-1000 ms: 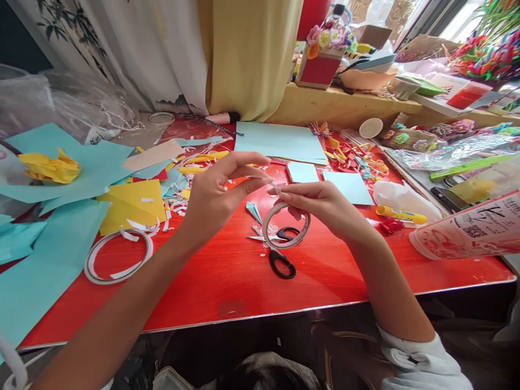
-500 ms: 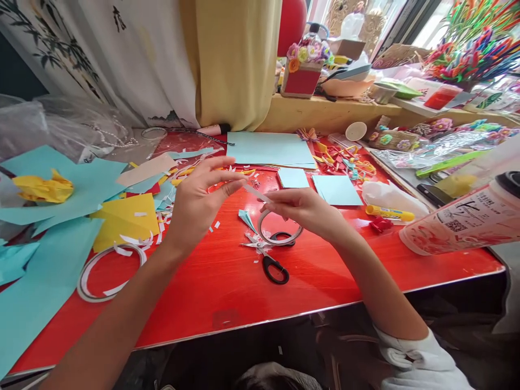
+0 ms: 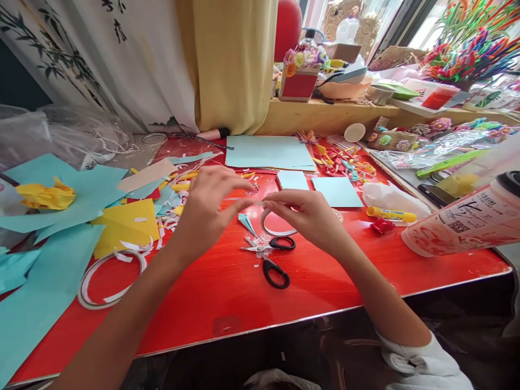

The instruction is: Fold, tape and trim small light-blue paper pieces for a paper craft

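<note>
A roll of double-sided tape hangs from my right hand, whose thumb and fingers are closed on it. A short pale strip of tape runs from the roll to the thumb tip of my left hand. The left thumb and index finger are apart, with a gap between them; whether the strip sticks to the thumb I cannot tell. Below the hands, black-handled scissors lie with their blades parted. A small folded blue paper piece lies beside them.
On the red table lie a second tape roll, yellow paper, large blue sheets, blue squares and a blue stack. A glue stick and a large cup stand or lie right.
My left thumb and index finger have parted from their pinch by the strip. The right hand has shifted slightly left with the tape roll, and less strip shows between the hands.
</note>
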Demonstrator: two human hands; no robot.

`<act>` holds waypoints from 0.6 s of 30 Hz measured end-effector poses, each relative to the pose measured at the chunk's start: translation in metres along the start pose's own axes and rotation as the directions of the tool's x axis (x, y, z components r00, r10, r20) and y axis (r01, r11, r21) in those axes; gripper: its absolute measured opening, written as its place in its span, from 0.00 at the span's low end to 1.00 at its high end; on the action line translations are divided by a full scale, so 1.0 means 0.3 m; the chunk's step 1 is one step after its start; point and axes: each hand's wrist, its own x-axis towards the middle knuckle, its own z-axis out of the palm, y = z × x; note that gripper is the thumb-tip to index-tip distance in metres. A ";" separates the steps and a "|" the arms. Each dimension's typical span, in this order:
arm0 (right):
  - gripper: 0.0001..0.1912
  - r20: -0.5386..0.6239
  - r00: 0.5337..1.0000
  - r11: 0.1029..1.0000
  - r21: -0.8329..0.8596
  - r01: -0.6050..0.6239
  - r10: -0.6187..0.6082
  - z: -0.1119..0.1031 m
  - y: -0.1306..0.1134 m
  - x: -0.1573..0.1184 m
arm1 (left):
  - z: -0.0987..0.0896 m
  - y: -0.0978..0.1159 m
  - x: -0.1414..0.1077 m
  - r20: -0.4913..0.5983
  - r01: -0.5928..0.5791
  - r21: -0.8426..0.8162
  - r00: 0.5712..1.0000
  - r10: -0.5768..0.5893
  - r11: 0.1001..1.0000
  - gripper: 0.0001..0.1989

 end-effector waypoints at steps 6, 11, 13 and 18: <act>0.11 0.024 0.988 0.980 -0.120 0.157 -0.155 0.010 -0.015 -0.009 | 0.040 0.023 -0.017 0.131 0.009 0.036 0.991 -0.014 0.999 0.05; 0.11 0.039 0.983 0.975 -0.130 0.181 -0.178 0.010 -0.021 -0.013 | 0.040 0.022 -0.015 0.160 -0.002 0.041 0.987 -0.005 0.999 0.04; 0.11 0.022 0.988 0.981 -0.118 0.156 -0.154 0.017 -0.029 -0.015 | 0.052 0.027 -0.022 0.087 -0.036 0.132 0.996 0.024 0.991 0.06; 0.11 -0.029 0.994 0.992 -0.078 0.099 -0.102 0.039 -0.029 -0.018 | 0.067 0.025 -0.065 -0.014 -0.152 0.267 0.987 0.162 0.952 0.10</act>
